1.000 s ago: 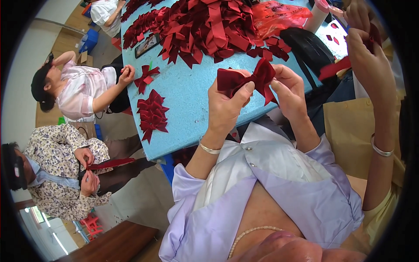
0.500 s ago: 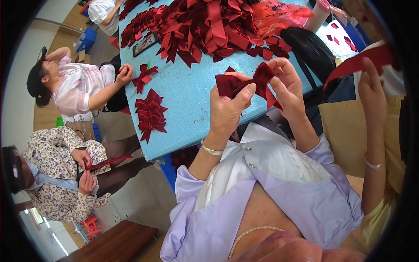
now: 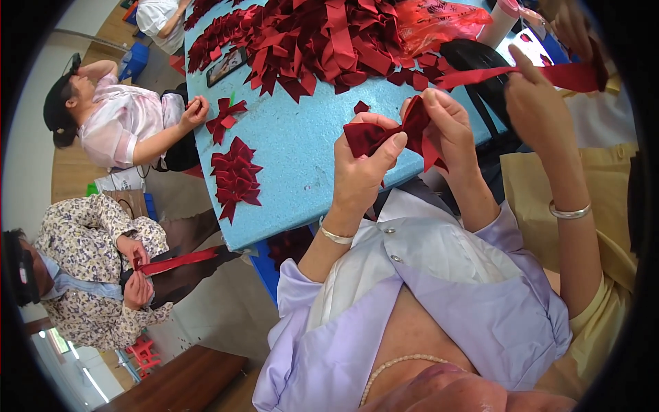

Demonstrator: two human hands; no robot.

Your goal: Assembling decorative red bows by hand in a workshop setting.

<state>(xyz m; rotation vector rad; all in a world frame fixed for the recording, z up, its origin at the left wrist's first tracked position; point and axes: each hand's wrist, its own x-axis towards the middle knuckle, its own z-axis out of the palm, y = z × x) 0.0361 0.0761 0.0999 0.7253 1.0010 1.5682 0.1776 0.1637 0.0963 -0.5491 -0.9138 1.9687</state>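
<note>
Between my two hands is a dark red velvet bow (image 3: 371, 137), held in the air over the near edge of the blue table (image 3: 302, 199). My left hand (image 3: 360, 168) pinches its left loop, the thumb lying near the knot. The right loop is gripped by the thumb and fingers of my right hand (image 3: 453, 130), and a ribbon tail hangs below it. A small red ribbon piece (image 3: 361, 107) lies on the table just beyond the bow. To the left, a cluster of finished bows (image 3: 235, 175) and a single bow (image 3: 225, 120) rest near the table's edge.
A large heap of red ribbons and bows (image 3: 322, 48) covers the far table, beside a phone (image 3: 226, 66) and a red plastic bag (image 3: 439, 27). At right, a co-worker's hand (image 3: 539, 110) is near a long red ribbon (image 3: 570, 77). Another person (image 3: 103, 268) handles ribbon at left.
My hands stay on the bow with only slight shifts. The co-worker's hand at right has moved left and the long ribbon now stretches across toward the heap.
</note>
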